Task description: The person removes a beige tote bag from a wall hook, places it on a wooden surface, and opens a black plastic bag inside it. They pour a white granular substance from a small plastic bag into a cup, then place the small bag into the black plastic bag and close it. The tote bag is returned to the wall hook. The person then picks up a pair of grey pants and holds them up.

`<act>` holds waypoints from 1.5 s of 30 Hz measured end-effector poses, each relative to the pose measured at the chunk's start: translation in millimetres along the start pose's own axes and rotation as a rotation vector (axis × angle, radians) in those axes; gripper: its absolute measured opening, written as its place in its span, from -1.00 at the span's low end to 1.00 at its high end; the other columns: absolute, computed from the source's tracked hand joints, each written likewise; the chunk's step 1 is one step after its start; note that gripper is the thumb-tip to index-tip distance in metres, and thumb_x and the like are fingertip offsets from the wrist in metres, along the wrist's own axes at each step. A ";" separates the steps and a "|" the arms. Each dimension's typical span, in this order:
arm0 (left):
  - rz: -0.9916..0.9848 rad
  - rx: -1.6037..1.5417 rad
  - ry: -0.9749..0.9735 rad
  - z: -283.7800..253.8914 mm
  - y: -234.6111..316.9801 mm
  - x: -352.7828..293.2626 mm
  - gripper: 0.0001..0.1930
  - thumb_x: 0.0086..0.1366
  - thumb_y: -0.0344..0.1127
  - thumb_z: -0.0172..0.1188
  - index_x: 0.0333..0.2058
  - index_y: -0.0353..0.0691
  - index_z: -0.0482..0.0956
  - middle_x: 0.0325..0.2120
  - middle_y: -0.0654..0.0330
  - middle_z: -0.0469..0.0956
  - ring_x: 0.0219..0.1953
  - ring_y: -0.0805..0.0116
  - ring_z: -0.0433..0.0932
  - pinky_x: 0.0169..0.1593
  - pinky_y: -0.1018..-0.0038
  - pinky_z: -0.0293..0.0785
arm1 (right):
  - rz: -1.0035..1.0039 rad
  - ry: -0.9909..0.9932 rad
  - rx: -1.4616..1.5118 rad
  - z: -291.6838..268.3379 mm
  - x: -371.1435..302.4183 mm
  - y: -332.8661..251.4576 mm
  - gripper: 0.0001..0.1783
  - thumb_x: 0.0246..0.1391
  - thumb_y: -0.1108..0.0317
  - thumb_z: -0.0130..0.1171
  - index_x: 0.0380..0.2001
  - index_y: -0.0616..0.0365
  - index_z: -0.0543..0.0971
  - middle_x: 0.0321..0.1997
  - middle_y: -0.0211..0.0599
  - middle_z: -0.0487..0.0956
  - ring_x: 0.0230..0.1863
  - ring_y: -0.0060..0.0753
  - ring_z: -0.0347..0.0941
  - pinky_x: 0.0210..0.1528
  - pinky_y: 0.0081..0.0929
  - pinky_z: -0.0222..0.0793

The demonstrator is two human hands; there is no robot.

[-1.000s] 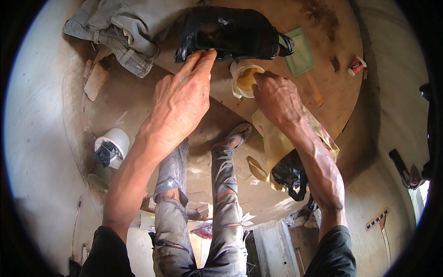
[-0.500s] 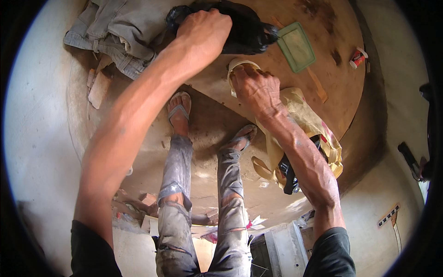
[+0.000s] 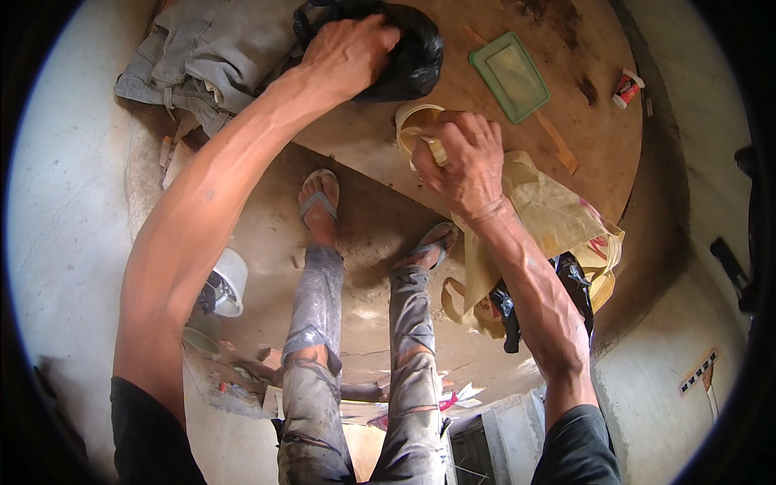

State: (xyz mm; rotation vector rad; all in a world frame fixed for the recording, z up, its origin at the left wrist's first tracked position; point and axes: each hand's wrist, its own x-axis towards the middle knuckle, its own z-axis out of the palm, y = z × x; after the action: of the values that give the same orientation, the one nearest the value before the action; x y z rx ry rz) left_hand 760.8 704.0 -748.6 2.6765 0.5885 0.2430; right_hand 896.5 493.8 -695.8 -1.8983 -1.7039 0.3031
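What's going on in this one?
A person is working with both bare hands over a brown surface. The left hand is on a black plastic bag, its fingertips hard to see. The right hand is at a pale cup, with something pale at its fingers that I can't make out. A green-rimmed lid or tray lies beyond, and a yellowish bag sits by the right forearm.

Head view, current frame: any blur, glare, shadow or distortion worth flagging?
Head view: black fisheye rim fills the corners; head view: the left hand looks slightly smeared, likely motion, while the black bag goes too dark for much detail; head view: bright sheen along the right forearm; head view: shadow darkens the floor between the feet.
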 end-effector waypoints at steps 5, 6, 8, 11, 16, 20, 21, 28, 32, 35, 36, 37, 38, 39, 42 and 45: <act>-0.008 0.064 -0.027 1.7 -0.6 -5.6 -0.88 0.22 -0.36 0.17 -0.33 -0.23 0.65 -0.29 -0.07 0.63 -0.31 -0.11 0.66 -0.24 0.06 0.59 | 0.083 0.318 0.457 -43.2 21.0 -41.0 -0.82 -0.01 0.57 0.39 -0.35 0.18 0.57 -0.25 -0.18 0.68 -0.22 -0.33 0.65 -0.20 -0.44 0.54; -0.010 0.081 -0.048 2.2 -3.0 -4.5 -0.87 0.21 -0.36 0.17 -0.33 -0.23 0.65 -0.30 -0.06 0.63 -0.31 -0.10 0.66 -0.24 0.06 0.59 | 0.031 0.377 0.599 -49.4 29.7 -47.3 -0.82 0.07 0.56 0.37 -0.30 0.21 0.56 -0.27 -0.20 0.69 -0.26 -0.44 0.65 -0.22 -0.51 0.57; -0.026 0.012 -0.166 3.8 -5.9 -2.6 -0.86 0.21 -0.34 0.18 -0.33 -0.24 0.66 -0.30 -0.06 0.64 -0.30 -0.10 0.67 -0.24 0.07 0.59 | 0.145 0.427 0.772 -50.5 44.4 -63.0 -0.82 0.10 0.54 0.36 -0.27 0.22 0.55 -0.29 -0.25 0.70 -0.33 -0.47 0.65 -0.26 -0.47 0.60; -0.126 -0.106 -0.241 -0.3 -9.3 -1.7 -0.87 0.21 -0.34 0.21 -0.37 -0.24 0.69 -0.29 -0.07 0.66 -0.31 -0.10 0.68 -0.24 0.10 0.61 | 0.170 0.382 0.741 -23.6 79.9 -58.3 -0.86 0.14 0.50 0.32 -0.27 0.22 0.54 -0.34 -0.25 0.70 -0.41 -0.40 0.69 -0.37 -0.43 0.61; -0.149 0.135 -0.147 -24.2 -11.7 -11.3 -0.89 0.19 -0.43 0.26 -0.30 -0.21 0.71 -0.29 -0.03 0.66 -0.28 -0.07 0.68 -0.20 0.09 0.61 | 0.052 0.218 0.031 -7.9 89.4 -10.9 -0.83 0.11 0.38 0.36 -0.31 0.08 0.54 -0.41 -0.22 0.65 -0.44 -0.16 0.64 -0.41 -0.23 0.55; -0.272 0.049 -0.105 -36.8 -4.7 -21.9 -0.82 0.25 -0.39 0.25 -0.18 -0.16 0.74 -0.27 0.03 0.68 -0.24 -0.07 0.67 -0.15 0.09 0.59 | 0.145 0.205 -0.164 -29.8 69.4 17.2 -0.85 0.13 0.44 0.34 -0.30 0.10 0.53 -0.33 -0.21 0.70 -0.35 -0.13 0.68 -0.33 -0.28 0.59; -0.309 0.026 -0.091 -37.8 -3.2 -23.5 -0.82 0.26 -0.37 0.25 -0.18 -0.16 0.74 -0.27 0.04 0.69 -0.25 -0.06 0.68 -0.15 0.10 0.59 | 0.161 0.199 -0.126 -34.8 65.8 18.1 -0.84 0.13 0.46 0.34 -0.29 0.12 0.53 -0.31 -0.20 0.71 -0.33 -0.15 0.69 -0.31 -0.30 0.60; -0.639 -0.336 -0.059 -35.4 0.2 -29.5 -0.78 0.28 -0.27 0.26 -0.16 -0.18 0.75 -0.31 0.02 0.73 -0.23 0.04 0.71 -0.09 0.25 0.59 | -0.190 0.402 0.187 -51.9 76.2 -14.2 -0.74 0.01 0.63 0.37 -0.26 0.15 0.55 -0.23 -0.17 0.73 -0.27 -0.26 0.70 -0.21 -0.41 0.60; -0.585 -0.350 0.056 -33.2 -0.8 -24.2 -0.78 0.31 -0.27 0.26 -0.14 -0.19 0.74 -0.27 0.05 0.73 -0.21 0.03 0.71 -0.09 0.24 0.59 | -0.260 0.132 0.199 -17.3 98.2 -16.5 -0.76 -0.02 0.53 0.38 -0.28 0.11 0.55 -0.36 -0.22 0.66 -0.38 -0.09 0.63 -0.27 -0.24 0.57; -0.541 -0.292 0.097 -35.9 -6.2 -14.1 -0.79 0.35 -0.29 0.27 -0.11 -0.19 0.73 -0.18 0.06 0.71 -0.15 0.03 0.70 -0.07 0.25 0.59 | -0.035 -0.074 0.046 -0.6 96.4 -8.6 -0.85 0.08 0.43 0.31 -0.28 0.10 0.55 -0.41 -0.19 0.62 -0.37 0.01 0.60 -0.30 -0.14 0.53; -0.535 -0.287 0.105 -36.3 -7.3 -11.2 -0.80 0.35 -0.31 0.27 -0.11 -0.19 0.73 -0.18 0.06 0.71 -0.15 0.03 0.70 -0.07 0.26 0.59 | 0.090 -0.172 -0.040 0.8 92.2 -5.5 -0.86 0.09 0.42 0.30 -0.27 0.10 0.55 -0.40 -0.19 0.62 -0.36 0.01 0.60 -0.29 -0.15 0.53; -0.528 -0.282 0.118 -36.0 -8.5 -8.0 -0.80 0.35 -0.33 0.27 -0.10 -0.20 0.73 -0.18 0.06 0.70 -0.14 0.03 0.69 -0.06 0.27 0.59 | 0.166 -0.167 -0.038 0.9 86.1 -3.4 -0.86 0.08 0.44 0.33 -0.29 0.11 0.57 -0.37 -0.21 0.65 -0.35 -0.03 0.61 -0.28 -0.16 0.54; -0.523 -0.278 0.133 -35.5 -8.9 -5.7 -0.80 0.35 -0.35 0.27 -0.10 -0.21 0.72 -0.18 0.05 0.70 -0.14 0.04 0.69 -0.06 0.29 0.59 | 0.124 -0.070 0.055 0.8 80.5 -1.2 -0.86 0.08 0.45 0.33 -0.29 0.10 0.58 -0.36 -0.23 0.66 -0.35 -0.05 0.62 -0.28 -0.16 0.54; -0.510 -0.289 0.166 -34.2 -8.3 -5.2 -0.81 0.35 -0.37 0.26 -0.10 -0.23 0.72 -0.19 0.05 0.69 -0.15 0.04 0.69 -0.06 0.29 0.59 | 0.136 -0.003 0.132 0.8 74.8 0.1 -0.87 0.08 0.46 0.34 -0.30 0.10 0.59 -0.34 -0.24 0.67 -0.34 -0.07 0.62 -0.27 -0.17 0.55; -0.470 -0.322 0.254 -27.9 -3.7 -5.2 -0.82 0.34 -0.42 0.26 -0.11 -0.26 0.70 -0.22 0.04 0.68 -0.19 0.04 0.69 -0.07 0.31 0.59 | 0.024 0.094 0.241 5.8 70.0 9.5 -0.85 0.03 0.48 0.37 -0.31 0.09 0.61 -0.26 -0.32 0.70 -0.30 -0.16 0.64 -0.24 -0.21 0.55; -0.442 -0.372 0.308 -20.9 2.0 -6.9 -0.83 0.32 -0.47 0.26 -0.13 -0.27 0.69 -0.24 0.04 0.66 -0.22 0.05 0.68 -0.08 0.32 0.59 | -0.190 0.028 0.121 15.4 75.6 25.2 -0.83 -0.01 0.49 0.38 -0.32 0.06 0.62 -0.20 -0.40 0.72 -0.24 -0.23 0.64 -0.19 -0.25 0.53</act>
State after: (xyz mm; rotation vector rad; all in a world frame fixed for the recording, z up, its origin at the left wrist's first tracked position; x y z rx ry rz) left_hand 750.1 706.3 -729.3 2.1025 1.0889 0.5784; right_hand 922.1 570.0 -707.0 -1.6332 -1.7899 0.2975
